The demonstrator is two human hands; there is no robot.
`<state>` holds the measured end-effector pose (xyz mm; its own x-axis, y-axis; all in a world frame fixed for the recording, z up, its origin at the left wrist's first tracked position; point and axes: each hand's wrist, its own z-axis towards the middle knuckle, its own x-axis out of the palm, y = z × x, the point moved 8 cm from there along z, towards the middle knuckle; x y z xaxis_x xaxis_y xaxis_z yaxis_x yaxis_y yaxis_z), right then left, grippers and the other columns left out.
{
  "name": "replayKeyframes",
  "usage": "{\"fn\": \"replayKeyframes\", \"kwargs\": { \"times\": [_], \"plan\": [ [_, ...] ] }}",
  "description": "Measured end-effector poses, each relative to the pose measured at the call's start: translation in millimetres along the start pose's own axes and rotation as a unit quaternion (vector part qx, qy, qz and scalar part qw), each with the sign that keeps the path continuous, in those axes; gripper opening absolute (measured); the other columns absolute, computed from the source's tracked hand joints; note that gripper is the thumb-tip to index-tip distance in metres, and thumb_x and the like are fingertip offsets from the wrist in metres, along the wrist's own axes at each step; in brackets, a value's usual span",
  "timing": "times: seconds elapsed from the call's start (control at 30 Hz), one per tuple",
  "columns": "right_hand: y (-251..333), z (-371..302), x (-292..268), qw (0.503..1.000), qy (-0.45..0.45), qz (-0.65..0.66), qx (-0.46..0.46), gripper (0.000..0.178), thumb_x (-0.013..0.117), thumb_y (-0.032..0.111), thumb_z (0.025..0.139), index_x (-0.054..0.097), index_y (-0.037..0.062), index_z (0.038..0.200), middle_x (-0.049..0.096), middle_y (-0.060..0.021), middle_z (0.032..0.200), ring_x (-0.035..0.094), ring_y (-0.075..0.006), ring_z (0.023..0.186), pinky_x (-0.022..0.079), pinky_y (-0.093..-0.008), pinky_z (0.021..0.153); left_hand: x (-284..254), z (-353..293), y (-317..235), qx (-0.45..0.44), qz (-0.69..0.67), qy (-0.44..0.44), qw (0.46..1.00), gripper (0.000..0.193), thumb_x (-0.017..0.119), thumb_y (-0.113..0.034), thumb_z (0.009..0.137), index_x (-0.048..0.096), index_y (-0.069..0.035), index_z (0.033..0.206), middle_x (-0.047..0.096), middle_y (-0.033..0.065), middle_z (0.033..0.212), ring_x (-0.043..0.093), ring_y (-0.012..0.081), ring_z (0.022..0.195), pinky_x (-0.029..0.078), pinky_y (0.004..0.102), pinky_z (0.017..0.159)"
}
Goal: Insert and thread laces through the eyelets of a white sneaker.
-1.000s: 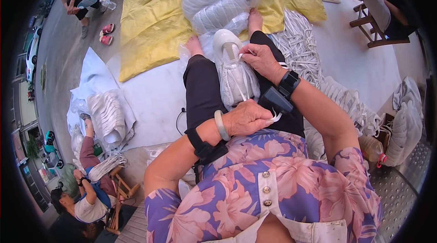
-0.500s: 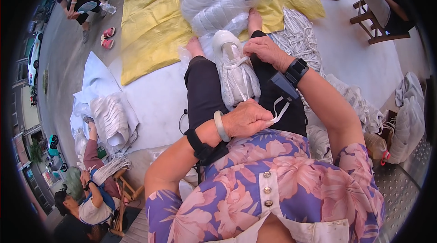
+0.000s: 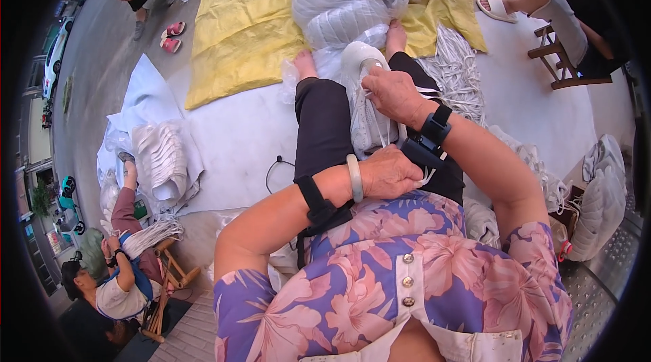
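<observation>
The left hand (image 3: 390, 173) pinches a limp shoelace (image 3: 427, 177); the right hand (image 3: 395, 96) curls, grip unclear, over a white sneaker (image 3: 366, 134) between the legs (image 3: 321, 125), seemingly light, pliable, best held by its sides.

The shoe (image 3: 365, 126) sits between the legs (image 3: 321, 128).
</observation>
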<state>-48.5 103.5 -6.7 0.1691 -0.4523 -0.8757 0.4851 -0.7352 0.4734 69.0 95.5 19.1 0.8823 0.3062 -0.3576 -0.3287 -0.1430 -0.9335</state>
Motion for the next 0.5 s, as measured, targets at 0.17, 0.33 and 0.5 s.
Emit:
{"fn": "replayKeyframes", "kwargs": {
  "times": [0.17, 0.33, 0.5],
  "plan": [
    [3.6, 7.0, 5.1, 0.997, 0.052, -0.051, -0.004, 0.01, 0.059, 0.009, 0.07, 0.056, 0.0026, 0.077, 0.057, -0.0138, 0.078, 0.059, -0.0328, 0.074, 0.048, -0.0412, 0.064, -1.2, -5.2, -0.8, 0.003, -0.009, 0.019, 1.0, 0.024, 0.052, -0.019, 0.082, 0.048, -0.008, 0.061, 0.051, 0.0097, 0.06, 0.05, 0.0313, 0.062, 0.035, 0.0382, 0.071],
    [21.4, 35.5, 10.5, 0.995, 0.073, -0.035, -0.052, 0.008, 0.057, 0.009, 0.07, 0.054, 0.0027, 0.075, 0.055, -0.0153, 0.075, 0.058, -0.0343, 0.072, 0.046, -0.0426, 0.064, -2.9, -7.9, -1.0, 0.013, 0.005, 0.007, 1.0, 0.023, 0.053, -0.016, 0.079, 0.047, -0.005, 0.06, 0.052, 0.0123, 0.062, 0.051, 0.0331, 0.065, 0.038, 0.0417, 0.069],
    [7.5, 48.9, 22.5, 0.98, 0.195, -0.033, 0.009, 0.014, 0.055, 0.013, 0.072, 0.061, 0.0013, 0.076, 0.062, -0.0181, 0.077, 0.06, -0.0346, 0.08, 0.046, -0.0426, 0.071, -5.3, -10.7, -5.3, 0.037, 0.024, -0.008, 0.999, 0.019, 0.053, -0.014, 0.077, 0.047, -0.005, 0.061, 0.052, 0.0124, 0.062, 0.052, 0.0335, 0.067, 0.038, 0.0419, 0.069]
  ]
}}
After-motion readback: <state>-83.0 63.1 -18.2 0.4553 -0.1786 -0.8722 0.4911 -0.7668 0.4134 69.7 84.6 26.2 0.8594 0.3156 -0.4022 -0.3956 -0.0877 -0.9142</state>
